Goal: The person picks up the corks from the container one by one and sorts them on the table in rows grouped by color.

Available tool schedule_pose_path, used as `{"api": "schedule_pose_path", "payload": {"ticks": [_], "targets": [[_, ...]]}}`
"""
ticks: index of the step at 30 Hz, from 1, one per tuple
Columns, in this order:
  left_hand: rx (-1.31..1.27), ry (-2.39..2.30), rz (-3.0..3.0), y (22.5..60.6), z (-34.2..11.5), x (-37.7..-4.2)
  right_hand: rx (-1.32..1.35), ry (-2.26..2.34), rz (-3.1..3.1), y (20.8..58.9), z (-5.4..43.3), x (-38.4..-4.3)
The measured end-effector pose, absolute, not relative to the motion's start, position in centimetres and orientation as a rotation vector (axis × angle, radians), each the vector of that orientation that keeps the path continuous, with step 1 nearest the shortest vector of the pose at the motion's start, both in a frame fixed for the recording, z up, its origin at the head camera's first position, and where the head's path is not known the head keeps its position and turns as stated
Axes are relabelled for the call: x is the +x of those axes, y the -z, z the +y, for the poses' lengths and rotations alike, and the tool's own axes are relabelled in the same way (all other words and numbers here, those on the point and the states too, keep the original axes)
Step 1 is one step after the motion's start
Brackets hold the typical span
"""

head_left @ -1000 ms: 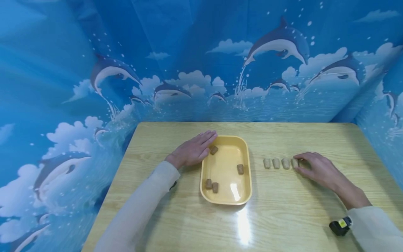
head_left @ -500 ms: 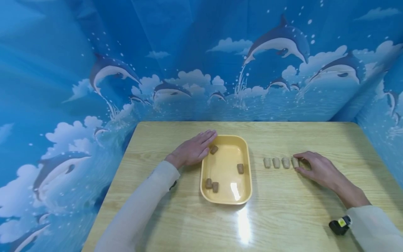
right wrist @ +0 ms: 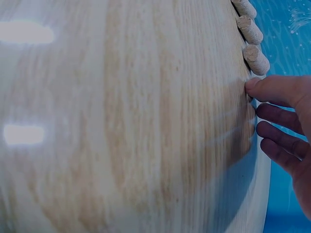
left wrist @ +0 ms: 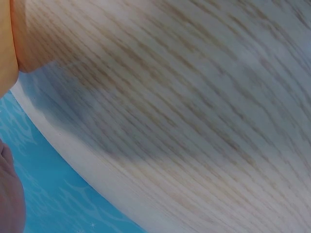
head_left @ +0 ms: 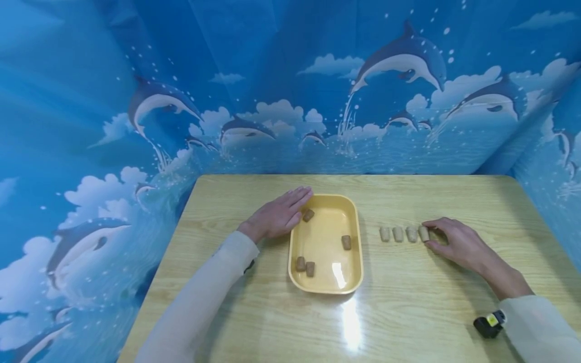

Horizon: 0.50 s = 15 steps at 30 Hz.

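Note:
My right hand (head_left: 463, 246) pinches a pale tapered cork stopper (head_left: 424, 233) between thumb and index finger, at the right end of a short row on the table. Beside it stand other corks, the nearest of them a cork (head_left: 411, 234) just to its left. In the right wrist view the thumb of the right hand (right wrist: 291, 126) hides most of the pinched cork, and the neighbouring cork (right wrist: 256, 60) lies on its side. My left hand (head_left: 277, 214) rests with straight fingers along the upper left rim of a yellow tray (head_left: 324, 232).
Several darker brown corks lie scattered in the tray, one cork (head_left: 346, 242) by its right wall. The wood-grain table (head_left: 408, 302) ends at a blue dolphin-print curtain (head_left: 281, 146) behind and at the sides. A small black device (head_left: 489, 325) sits at the right wrist.
The pinched cork has shifted very slightly left, towards its neighbour, with the right fingertips. The left hand and the tray have stayed in place.

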<state>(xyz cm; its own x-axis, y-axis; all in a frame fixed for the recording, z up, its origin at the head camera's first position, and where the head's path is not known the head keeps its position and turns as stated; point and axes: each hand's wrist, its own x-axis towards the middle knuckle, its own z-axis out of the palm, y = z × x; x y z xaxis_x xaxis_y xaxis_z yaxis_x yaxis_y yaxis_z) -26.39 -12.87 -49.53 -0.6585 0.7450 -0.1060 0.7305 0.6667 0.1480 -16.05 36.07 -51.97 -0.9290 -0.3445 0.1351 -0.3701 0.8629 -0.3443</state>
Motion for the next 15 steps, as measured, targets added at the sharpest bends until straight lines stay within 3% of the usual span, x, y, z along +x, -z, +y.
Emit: {"api": "schedule_pose_path", "payload": {"ticks": [15], "targets": [[1.218,-0.141,2.725,49.40,-12.86,-26.36,0.545,-0.568,-2.938,52.19,36.48,-15.93]]}}
